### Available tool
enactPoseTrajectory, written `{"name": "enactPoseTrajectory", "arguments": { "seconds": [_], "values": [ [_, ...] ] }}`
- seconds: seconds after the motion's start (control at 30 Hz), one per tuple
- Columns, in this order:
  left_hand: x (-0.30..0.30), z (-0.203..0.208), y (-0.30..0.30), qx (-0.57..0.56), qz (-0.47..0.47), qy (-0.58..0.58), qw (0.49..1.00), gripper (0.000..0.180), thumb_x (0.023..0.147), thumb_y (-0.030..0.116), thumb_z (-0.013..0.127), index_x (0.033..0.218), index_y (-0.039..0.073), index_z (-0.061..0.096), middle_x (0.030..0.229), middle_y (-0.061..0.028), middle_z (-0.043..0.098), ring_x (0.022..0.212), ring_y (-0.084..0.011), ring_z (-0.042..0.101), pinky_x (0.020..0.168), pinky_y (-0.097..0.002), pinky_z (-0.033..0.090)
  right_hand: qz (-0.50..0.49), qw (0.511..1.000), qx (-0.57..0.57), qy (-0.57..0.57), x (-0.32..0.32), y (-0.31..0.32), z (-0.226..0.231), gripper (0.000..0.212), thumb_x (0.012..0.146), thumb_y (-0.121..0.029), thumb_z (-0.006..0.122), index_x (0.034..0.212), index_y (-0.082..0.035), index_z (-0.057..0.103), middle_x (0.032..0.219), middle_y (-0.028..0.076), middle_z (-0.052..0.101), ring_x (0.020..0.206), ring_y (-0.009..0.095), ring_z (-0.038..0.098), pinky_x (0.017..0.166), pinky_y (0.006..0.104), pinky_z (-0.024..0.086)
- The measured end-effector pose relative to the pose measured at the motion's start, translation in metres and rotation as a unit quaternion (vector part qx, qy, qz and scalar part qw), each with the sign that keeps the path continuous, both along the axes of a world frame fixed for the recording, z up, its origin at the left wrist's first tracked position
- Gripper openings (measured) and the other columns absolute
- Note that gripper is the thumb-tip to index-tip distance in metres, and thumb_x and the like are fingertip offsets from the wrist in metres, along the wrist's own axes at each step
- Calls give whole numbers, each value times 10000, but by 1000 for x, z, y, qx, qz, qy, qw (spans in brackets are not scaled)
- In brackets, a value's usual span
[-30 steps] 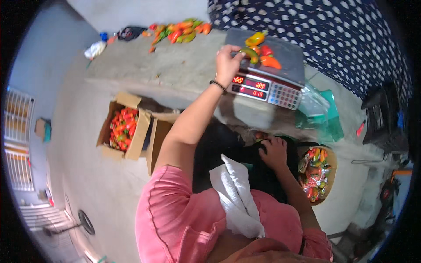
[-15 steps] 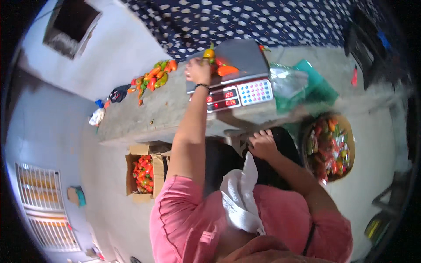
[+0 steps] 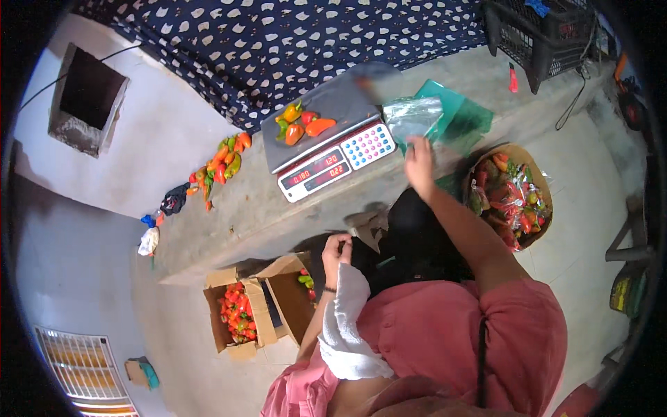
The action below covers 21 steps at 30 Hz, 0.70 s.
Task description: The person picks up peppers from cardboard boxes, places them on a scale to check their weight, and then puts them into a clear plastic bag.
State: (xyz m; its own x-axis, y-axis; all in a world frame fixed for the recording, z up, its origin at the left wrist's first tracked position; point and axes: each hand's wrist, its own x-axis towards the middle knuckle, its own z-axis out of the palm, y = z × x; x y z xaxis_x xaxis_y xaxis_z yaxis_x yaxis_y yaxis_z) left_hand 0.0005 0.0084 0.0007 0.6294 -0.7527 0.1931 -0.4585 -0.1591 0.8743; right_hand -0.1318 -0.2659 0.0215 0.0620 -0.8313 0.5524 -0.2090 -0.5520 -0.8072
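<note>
A grey weighing scale [image 3: 333,149] stands on the concrete counter [image 3: 236,215] with several orange, red and green peppers [image 3: 302,125] on its pan. My right hand [image 3: 419,163] reaches up beside the scale, fingers spread, touching a stack of clear plastic bags [image 3: 413,115] lying on green sheets [image 3: 462,121]. My left hand [image 3: 337,249], with a dark band at the wrist, is curled on the edge of a black bag [image 3: 410,240] in front of me. A white cloth [image 3: 344,326] hangs over my pink top.
A loose pile of peppers [image 3: 222,165] lies on the counter's left part. A round basket of peppers [image 3: 511,198] sits at the right. Two open cardboard boxes [image 3: 236,316] with peppers stand on the floor. A black crate [image 3: 542,31] is at the top right, by a spotted dark cloth [image 3: 292,42].
My left hand came off the scale and dropped to the black bag. My right hand left the bag and reached up to the plastic bags. The view has swung round.
</note>
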Motion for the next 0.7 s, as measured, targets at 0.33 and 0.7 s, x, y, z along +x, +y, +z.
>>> {"name": "enactPoseTrajectory", "arguments": {
  "seconds": [0.33,0.7],
  "values": [
    [3,7,-36,184,-27,24,982,169,790,209,578,882,81,637,776,-130,627,702,-268,619,642,-329,471,-74,782,45,617,25,-161,-89,443,763,-220,524,1164,-36,562,1226,180,516,1153,332,458,963,505,314],
    [8,7,-31,224,-33,-28,974,194,784,269,573,878,107,626,821,-125,626,771,-300,602,667,-367,462,-47,838,-93,535,17,-113,-34,210,749,-164,557,933,-76,609,862,149,628,915,313,583,740,419,439]
  ]
}}
